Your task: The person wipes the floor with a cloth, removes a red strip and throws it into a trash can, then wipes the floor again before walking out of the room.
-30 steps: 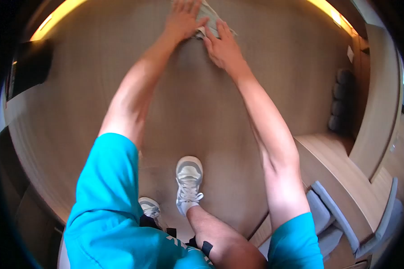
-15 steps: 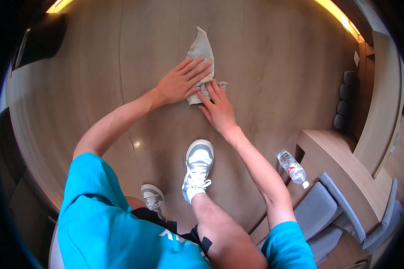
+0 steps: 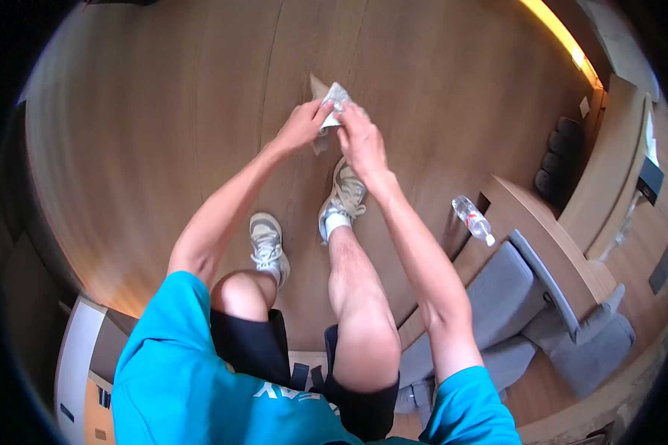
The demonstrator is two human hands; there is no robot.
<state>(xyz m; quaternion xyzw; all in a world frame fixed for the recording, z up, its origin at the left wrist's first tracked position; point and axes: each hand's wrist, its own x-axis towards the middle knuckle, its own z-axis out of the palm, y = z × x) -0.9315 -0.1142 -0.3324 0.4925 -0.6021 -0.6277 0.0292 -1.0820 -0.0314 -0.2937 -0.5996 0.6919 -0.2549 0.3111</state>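
Observation:
A pale grey cloth [image 3: 335, 98] is bunched up between my two hands, ahead of my feet and in front of the wooden floor. My left hand [image 3: 303, 127] pinches its left side, the fingers closed on the fabric. On the other side my right hand [image 3: 362, 142] grips the cloth with bent fingers. One corner sticks up past my fingertips, and a loose end dangles below the hands. The wrists hide part of the folds.
The wooden floor [image 3: 223, 96] spreads around my shoes [image 3: 346, 191]. To the right, a clear plastic bottle [image 3: 471, 219] with a white cap is near a wooden cabinet [image 3: 549, 230]. A grey cushioned chair [image 3: 505, 289] is beside it. Dark rounded objects [image 3: 557, 157] line the right wall.
Both hands were lying flat on the spread cloth on the floor. Now they have gathered it and hold it bunched. My feet and the view have shifted.

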